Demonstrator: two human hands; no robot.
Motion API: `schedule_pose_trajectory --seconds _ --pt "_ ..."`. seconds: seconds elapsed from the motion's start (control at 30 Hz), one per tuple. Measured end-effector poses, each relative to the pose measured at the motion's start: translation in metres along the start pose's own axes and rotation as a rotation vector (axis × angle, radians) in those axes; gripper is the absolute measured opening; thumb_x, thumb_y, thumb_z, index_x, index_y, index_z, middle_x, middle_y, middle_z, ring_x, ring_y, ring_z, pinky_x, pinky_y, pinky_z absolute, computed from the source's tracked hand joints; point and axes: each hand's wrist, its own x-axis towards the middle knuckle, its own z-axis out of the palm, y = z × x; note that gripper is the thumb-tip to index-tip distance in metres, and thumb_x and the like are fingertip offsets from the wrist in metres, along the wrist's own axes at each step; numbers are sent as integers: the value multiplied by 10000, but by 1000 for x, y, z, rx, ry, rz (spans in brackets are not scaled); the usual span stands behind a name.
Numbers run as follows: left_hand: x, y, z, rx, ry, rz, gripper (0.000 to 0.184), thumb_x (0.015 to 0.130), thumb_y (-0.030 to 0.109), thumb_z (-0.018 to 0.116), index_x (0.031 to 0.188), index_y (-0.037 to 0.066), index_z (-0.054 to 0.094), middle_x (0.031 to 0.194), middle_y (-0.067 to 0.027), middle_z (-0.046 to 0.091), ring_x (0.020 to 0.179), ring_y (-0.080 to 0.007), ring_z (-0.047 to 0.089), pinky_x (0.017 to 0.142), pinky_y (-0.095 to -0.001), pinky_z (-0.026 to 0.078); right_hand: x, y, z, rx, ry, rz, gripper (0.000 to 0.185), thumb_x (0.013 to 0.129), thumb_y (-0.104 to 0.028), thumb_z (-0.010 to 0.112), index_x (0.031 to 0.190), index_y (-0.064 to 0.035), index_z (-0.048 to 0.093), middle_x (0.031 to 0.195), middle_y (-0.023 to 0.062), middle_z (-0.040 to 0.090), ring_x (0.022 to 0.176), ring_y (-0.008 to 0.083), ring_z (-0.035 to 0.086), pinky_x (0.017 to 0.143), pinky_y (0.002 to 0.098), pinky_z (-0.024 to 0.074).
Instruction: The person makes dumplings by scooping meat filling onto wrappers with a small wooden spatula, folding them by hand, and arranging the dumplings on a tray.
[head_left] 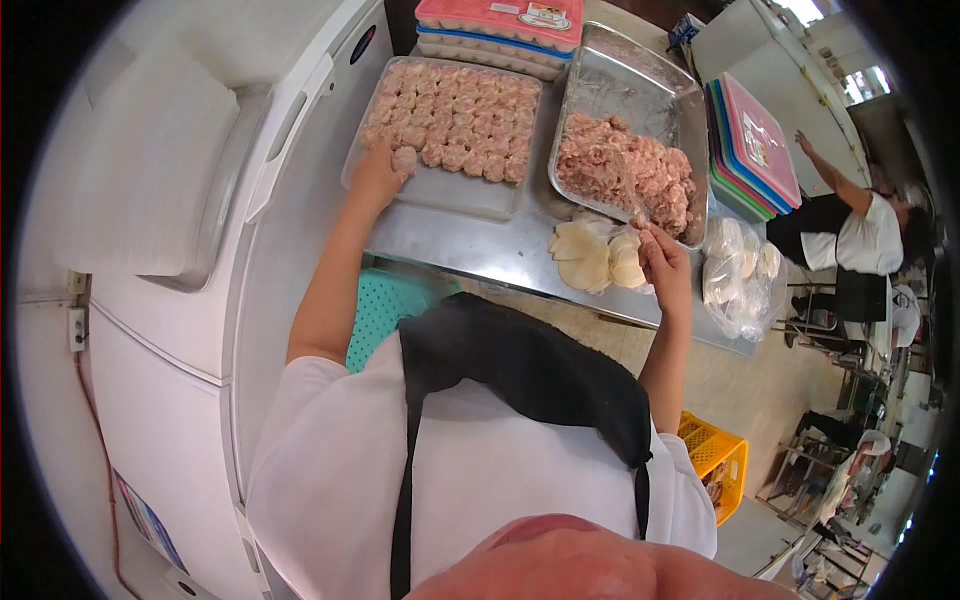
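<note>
Left hand (pixel 378 174): one, its grip closing on one pale dumpling (pixel 404 160) at the near left of the tray.
Right hand (pixel 663 258): one, its grip pinching narrowly on one thin utensil (pixel 638 217) at the pan's near right corner.
Tray (pixel 455 204): one, lying left on the counter (pixel 470 243), carrying packed dumplings too close to count.
Pan (pixel 625 62): one, standing right of the tray, holding one mound of minced meat (pixel 620 165).
Wrapper piles: two (pixel 580 256) (pixel 627 262), lying at the pan's near side.
Plastic bag (pixel 735 275): one, resting right, near the right hand.
Lidded stacks: two, one far (pixel 498 22), one right (pixel 757 145).
Obstruction: the right hand is partly hiding the utensil.
</note>
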Motion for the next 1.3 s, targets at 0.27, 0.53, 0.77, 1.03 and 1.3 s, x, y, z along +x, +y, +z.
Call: schedule_pose_trajectory --seconds 0.27,0.53,0.77,1.03,1.3 --pt "22 -8 44 55 160 113 661 772 153 687 1337 4 378 1210 -267 533 1102 -395 534 910 -430 444 -11 6 -9 -55 -17 30 310 976 -251 494 1135 -15 615 602 -94 361 507 3 297 453 180 215" --pt "15 -12 30 83 131 188 565 789 152 650 1294 15 437 1269 -240 504 1191 -399 467 973 -449 400 22 0 -69 -751 -48 -75 299 933 -276 524 909 -6 651 639 91 549 590 217 528 544 344 390" --pt "-41 134 14 -44 182 500 423 833 187 607 1220 40 525 1215 -178 550 1166 -344 486 988 -423 388 64 -42 -147 -1535 -23 -226 258 833 -252 581 771 -25 684 767 190 650 782 351 642 686 454 502" --pt "-96 241 164 -476 -409 770 313 803 143 638 1102 60 598 1030 -170 543 1043 -346 499 913 -445 405 65 1 -102 -1513 -291 -497 327 839 -319 568 722 -32 672 716 187 650 688 339 660 597 449 516" --pt "-100 262 210 -170 -173 683 303 788 186 666 1070 87 619 974 -123 541 968 -323 521 856 -416 426 139 12 -137 -1489 -128 -578 190 791 -161 537 703 -51 665 726 171 652 715 320 664 615 442 525"
